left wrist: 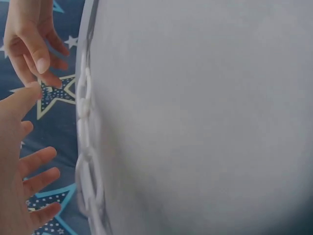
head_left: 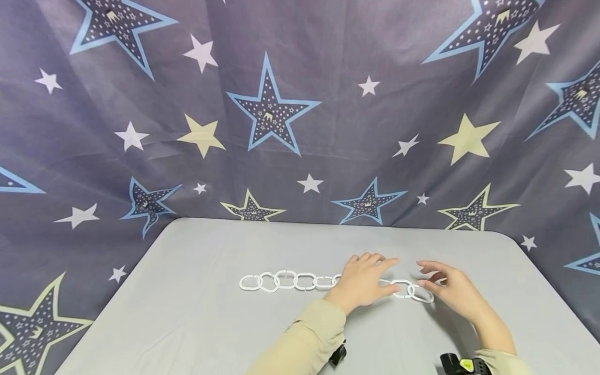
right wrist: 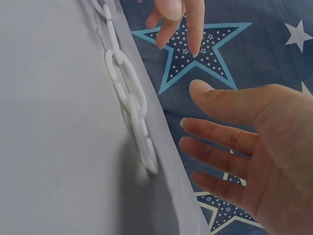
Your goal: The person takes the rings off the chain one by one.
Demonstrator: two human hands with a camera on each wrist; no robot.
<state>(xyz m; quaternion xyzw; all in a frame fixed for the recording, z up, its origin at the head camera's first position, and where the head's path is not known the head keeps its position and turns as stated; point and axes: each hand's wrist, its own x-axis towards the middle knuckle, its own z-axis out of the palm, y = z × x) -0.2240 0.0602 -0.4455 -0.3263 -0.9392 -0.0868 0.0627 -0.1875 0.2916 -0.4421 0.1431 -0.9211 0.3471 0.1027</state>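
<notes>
A chain of white plastic links [head_left: 305,282] lies stretched across the table, its links joined end to end. My left hand [head_left: 363,278] hovers over the chain's right half with fingers spread and hides some links. Near the right end is my right hand [head_left: 452,289], its fingers loosely bent and holding nothing. In the left wrist view the chain [left wrist: 85,127] runs beside the left hand [left wrist: 22,171], apart from its fingers. The right wrist view shows the chain's end link [right wrist: 148,152] on the cloth, with a gap between it and the right hand [right wrist: 244,142].
A grey cloth covers the table [head_left: 187,317]. Behind it hangs a dark curtain [head_left: 342,130] printed with stars. Black straps or devices sit at both wrists, including a wrist device [head_left: 464,364] on the right.
</notes>
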